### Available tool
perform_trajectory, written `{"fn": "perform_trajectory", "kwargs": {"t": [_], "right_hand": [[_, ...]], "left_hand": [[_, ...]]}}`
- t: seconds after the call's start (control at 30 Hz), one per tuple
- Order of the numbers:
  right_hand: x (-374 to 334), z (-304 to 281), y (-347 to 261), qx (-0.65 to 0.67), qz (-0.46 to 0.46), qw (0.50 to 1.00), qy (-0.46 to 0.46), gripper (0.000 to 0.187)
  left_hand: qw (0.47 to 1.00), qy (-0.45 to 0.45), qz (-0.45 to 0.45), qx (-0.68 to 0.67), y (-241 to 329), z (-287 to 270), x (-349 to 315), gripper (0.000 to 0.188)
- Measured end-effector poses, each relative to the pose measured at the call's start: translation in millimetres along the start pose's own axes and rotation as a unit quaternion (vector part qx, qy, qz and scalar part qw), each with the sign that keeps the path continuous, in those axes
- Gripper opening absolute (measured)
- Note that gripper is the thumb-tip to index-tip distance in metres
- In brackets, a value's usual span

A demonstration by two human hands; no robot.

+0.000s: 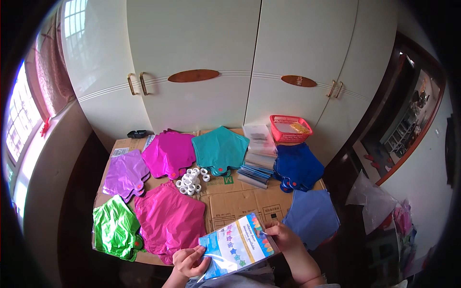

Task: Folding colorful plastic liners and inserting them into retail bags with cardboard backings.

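Observation:
Between both hands, at the near edge of the cardboard-topped table, is a flat clear packet [238, 247] with a printed card showing colourful stars. My left hand [190, 261] pinches its left edge, fingers closed. My right hand [283, 236] grips the upper right corner, thumb on top. Around it lie stacks of flat foil balloons: a hot pink stack [170, 218], a shiny green one [115, 225], a lilac one [126, 173], a magenta one [169, 152], a teal one [221, 148], a dark blue one [298, 165] and a periwinkle one [312, 216].
A pile of small white rolls [191, 181] sits mid-table on the cardboard [249, 196]. Behind are a fanned stack of printed cards in clear sleeves [259, 156] and a red basket [290, 128]. A black object [137, 134] lies at the back left. White cupboard doors [192, 38] stand beyond.

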State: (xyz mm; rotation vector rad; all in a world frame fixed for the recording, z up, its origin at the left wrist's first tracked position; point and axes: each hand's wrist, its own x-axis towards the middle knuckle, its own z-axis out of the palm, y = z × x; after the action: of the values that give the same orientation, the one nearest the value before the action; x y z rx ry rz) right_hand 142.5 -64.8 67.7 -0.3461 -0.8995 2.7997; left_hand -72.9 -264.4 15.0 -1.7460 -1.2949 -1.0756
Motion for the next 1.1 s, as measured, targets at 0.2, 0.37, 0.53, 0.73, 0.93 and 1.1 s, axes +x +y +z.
{"fn": "perform_trajectory", "kwargs": {"t": [0.2, 0.37, 0.53, 0.73, 0.93, 1.1], "right_hand": [[-6, -28, 9, 0.015, 0.009, 1.0, -0.02, 0.019], [-10, -20, 5, -0.046, 0.061, 0.997, -0.014, 0.021], [-17, -21, -1, -0.136, 0.094, 0.985, -0.047, 0.026], [-15, -16, 23, -0.016, -0.037, 0.997, -0.062, 0.033], [-4, 26, 36, 0.238, -0.038, 0.971, -0.004, 0.04], [4, 9, 44, 0.052, -0.18, 0.969, 0.159, 0.052]], "left_hand": [[1.0, 0.015, 0.02, -0.007, -3, -2, 7, 0.032], [1.0, 0.023, 0.016, 0.002, -4, -4, 6, 0.03], [0.999, 0.022, 0.027, 0.007, -6, -8, 8, 0.028], [0.999, 0.032, 0.03, 0.0, -6, -10, 9, 0.029], [0.998, 0.035, 0.038, 0.029, -6, -6, 7, 0.027], [0.999, -0.002, -0.039, -0.018, -4, -7, 6, 0.024]]}}
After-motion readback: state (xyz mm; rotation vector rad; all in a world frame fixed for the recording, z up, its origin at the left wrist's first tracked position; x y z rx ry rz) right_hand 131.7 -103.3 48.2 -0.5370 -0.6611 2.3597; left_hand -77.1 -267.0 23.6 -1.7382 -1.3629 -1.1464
